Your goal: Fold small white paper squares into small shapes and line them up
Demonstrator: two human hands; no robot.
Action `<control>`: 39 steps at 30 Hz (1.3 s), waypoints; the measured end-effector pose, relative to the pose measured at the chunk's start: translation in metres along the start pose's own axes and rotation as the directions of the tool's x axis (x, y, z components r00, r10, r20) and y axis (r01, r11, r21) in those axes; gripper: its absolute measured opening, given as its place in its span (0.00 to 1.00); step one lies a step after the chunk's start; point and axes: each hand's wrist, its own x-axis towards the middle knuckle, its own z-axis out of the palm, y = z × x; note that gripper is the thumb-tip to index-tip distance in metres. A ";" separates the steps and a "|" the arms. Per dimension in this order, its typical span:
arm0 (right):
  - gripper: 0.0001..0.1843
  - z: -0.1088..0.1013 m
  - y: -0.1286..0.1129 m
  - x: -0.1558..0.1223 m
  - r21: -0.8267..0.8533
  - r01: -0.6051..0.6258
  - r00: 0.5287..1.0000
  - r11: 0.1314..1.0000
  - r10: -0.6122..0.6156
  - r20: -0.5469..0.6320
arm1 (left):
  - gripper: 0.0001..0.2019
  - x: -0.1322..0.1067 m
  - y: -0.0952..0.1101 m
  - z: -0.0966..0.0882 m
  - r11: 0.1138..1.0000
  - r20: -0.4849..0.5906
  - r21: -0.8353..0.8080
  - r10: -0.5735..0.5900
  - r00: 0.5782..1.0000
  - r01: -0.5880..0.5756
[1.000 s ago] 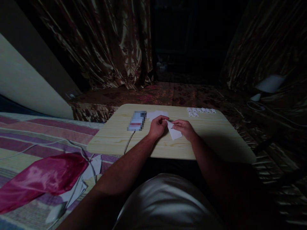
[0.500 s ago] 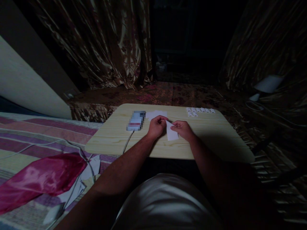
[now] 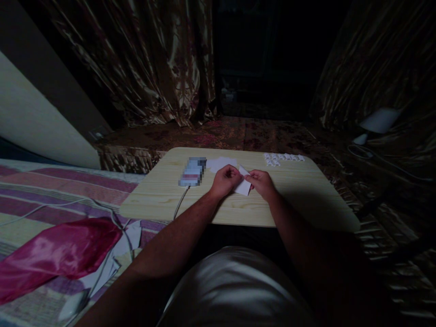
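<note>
A folded piece of white paper [image 3: 243, 187] is held between both hands above the middle of the small wooden table [image 3: 153, 200]. My left hand [image 3: 225, 180] pinches the paper's left side with curled fingers. On its right edge my right hand [image 3: 261, 182] grips with the thumb on top. Just beyond my left hand lie flat white paper sheets [image 3: 221, 162]. Several small folded white paper pieces [image 3: 286, 157] sit in two rows near the table's far right edge.
A blurred-out phone [image 3: 192, 172] with a cable [image 3: 180, 202] lies on the table's left. Beside the table is a striped bed [image 3: 51, 181] with a pink satin cloth [image 3: 68, 247], papers [image 3: 127, 240] and a white charger [image 3: 75, 303]. A white lamp [image 3: 379, 120] stands at right.
The paper has turned and tilted between my hands. My left hand has shifted slightly right and now covers more of the paper's left side.
</note>
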 end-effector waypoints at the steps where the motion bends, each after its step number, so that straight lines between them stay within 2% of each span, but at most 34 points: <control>1: 0.15 0.000 -0.001 0.000 -0.005 0.005 1.000 1.000 -0.005 0.001 | 0.12 -0.001 -0.001 0.001 1.000 0.016 0.020 -0.004 1.000 0.003; 6: 0.16 0.000 0.000 0.000 -0.035 0.024 1.000 0.999 -0.023 0.017 | 0.13 -0.001 -0.004 0.001 0.991 0.030 0.129 -0.027 0.999 0.023; 10: 0.15 0.000 -0.002 -0.001 -0.054 0.031 0.999 0.998 -0.029 0.036 | 0.11 0.000 -0.003 -0.001 0.988 0.028 0.153 -0.034 0.999 0.029; 15: 0.14 0.001 -0.001 -0.002 -0.074 0.044 0.996 0.996 -0.038 0.078 | 0.11 0.002 0.001 -0.002 0.989 -0.054 0.078 -0.124 0.991 0.128; 20: 0.12 0.002 0.012 0.002 -0.174 0.063 0.998 0.983 -0.056 0.043 | 0.11 0.002 0.008 -0.001 0.980 -0.092 -0.022 -0.197 0.976 0.196; 24: 0.12 0.003 0.016 0.002 -0.309 0.127 0.991 0.943 -0.130 0.012 | 0.09 0.002 0.010 0.000 0.979 -0.116 -0.069 -0.196 0.974 0.189; 30: 0.13 0.004 0.012 -0.002 -0.428 0.180 0.982 0.885 -0.187 0.027 | 0.08 0.002 0.011 -0.001 0.990 -0.136 -0.040 -0.137 0.981 0.133; 39: 0.13 0.005 0.008 -0.004 -0.441 0.197 0.980 0.876 -0.194 0.052 | 0.06 0.003 0.008 -0.002 0.989 -0.144 -0.036 -0.145 0.979 0.141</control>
